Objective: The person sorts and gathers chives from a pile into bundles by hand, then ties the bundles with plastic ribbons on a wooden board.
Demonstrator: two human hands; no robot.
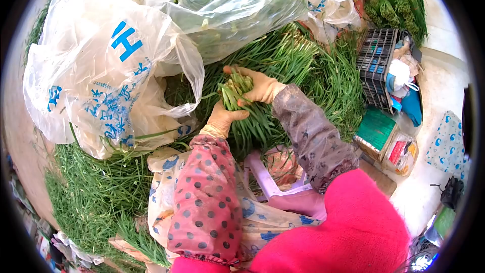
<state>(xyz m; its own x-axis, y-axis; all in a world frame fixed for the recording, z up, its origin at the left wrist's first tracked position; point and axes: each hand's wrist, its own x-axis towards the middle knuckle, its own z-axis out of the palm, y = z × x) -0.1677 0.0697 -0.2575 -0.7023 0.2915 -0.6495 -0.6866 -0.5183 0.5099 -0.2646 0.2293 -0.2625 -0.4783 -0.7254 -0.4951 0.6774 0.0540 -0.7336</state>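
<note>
A bundle of long green leafy stalks (236,91) is held between my two gloved hands, its pale cut ends upward and its leaves hanging down. My left hand (222,119), in a yellowish glove, grips the lower left side of the bundle. On the right side, my right hand (258,87) has its fingers curled round the stalks near their cut ends. More loose green stalks (333,78) lie in a heap behind and to the right. Just left of the hands is a large clear plastic bag (126,65) with blue print.
Another heap of greens (101,187) lies at the left. A black crate (375,65) with cloths stands at the right, near a green box (375,130) and a plastic container (401,154). A pale purple stool frame (265,177) is below the hands. Bundled greens (394,2) lie at the top right.
</note>
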